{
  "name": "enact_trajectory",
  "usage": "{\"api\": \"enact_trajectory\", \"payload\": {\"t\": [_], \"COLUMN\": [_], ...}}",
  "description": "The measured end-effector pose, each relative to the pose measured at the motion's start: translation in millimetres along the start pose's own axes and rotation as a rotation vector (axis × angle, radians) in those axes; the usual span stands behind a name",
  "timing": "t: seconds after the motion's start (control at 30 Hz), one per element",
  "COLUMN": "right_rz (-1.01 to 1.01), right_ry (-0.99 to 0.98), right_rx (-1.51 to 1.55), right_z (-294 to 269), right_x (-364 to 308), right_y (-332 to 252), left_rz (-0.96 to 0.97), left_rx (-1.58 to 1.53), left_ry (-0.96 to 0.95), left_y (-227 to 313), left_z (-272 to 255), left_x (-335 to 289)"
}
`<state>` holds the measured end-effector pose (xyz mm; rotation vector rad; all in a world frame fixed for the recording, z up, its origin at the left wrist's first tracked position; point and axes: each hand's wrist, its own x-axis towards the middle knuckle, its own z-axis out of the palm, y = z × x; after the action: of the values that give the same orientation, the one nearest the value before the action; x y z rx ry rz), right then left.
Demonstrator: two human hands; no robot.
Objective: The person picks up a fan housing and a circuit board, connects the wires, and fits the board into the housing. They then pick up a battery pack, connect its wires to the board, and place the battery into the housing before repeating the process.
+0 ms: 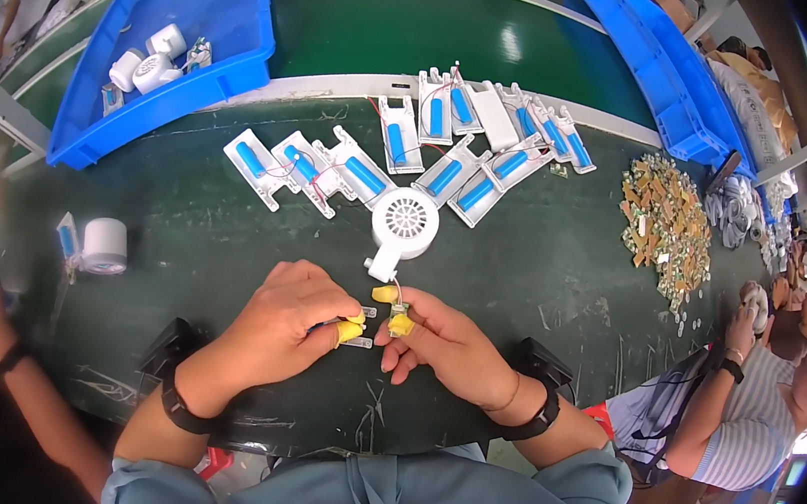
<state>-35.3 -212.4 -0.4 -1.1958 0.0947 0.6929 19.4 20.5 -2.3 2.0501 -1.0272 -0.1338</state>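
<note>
Near the table's front edge my two hands work close together, with yellow covers on the fingertips. My left hand (286,323) is closed on a white plastic handle shell (359,343), mostly hidden by the fingers; only its pronged end sticks out. Between thumb and forefinger, my right hand (447,346) pinches a small circuit board (398,313). A thin wire (399,292) runs from the board up to a round white fan head (404,224), which lies grille up just beyond my hands. Behind it, several white handle shells (367,175) with blue battery cells lie in a loose arc.
A blue bin (233,80) with white fan parts stands at the far left, another blue bin (661,82) at the far right. Small circuit boards form a heap (666,229) on the right. A white fan head (105,244) sits at left. Co-workers are on both sides.
</note>
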Motion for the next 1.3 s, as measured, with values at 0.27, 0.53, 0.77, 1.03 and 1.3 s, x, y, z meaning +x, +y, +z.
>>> {"api": "enact_trajectory", "payload": {"t": [0.27,0.53,0.77,1.03,1.3], "right_rz": [0.027,0.037,-0.034,-0.243,-0.418], "right_ry": [0.074,0.083,0.120,0.178,0.200], "right_rx": [-0.025,-0.186,-0.243,-0.498,-0.655], "right_z": [-2.5,1.2,7.9,14.6,15.1], "right_x": [2.5,-0.6,0.1,-3.5,-0.8], "right_y": [5.6,7.0,9.2,16.8,22.7], "left_rz": [0.007,0.022,-0.012,-0.027,-0.054], "left_rx": [0.074,0.082,0.054,-0.001,-0.023], "left_ry": [0.022,0.032,0.013,-0.022,0.011], "left_y": [8.5,10.9,11.6,10.8,8.6], "left_z": [8.7,9.6,9.3,7.9,10.3], "left_x": [4.0,1.8,2.2,1.5,-0.1]}}
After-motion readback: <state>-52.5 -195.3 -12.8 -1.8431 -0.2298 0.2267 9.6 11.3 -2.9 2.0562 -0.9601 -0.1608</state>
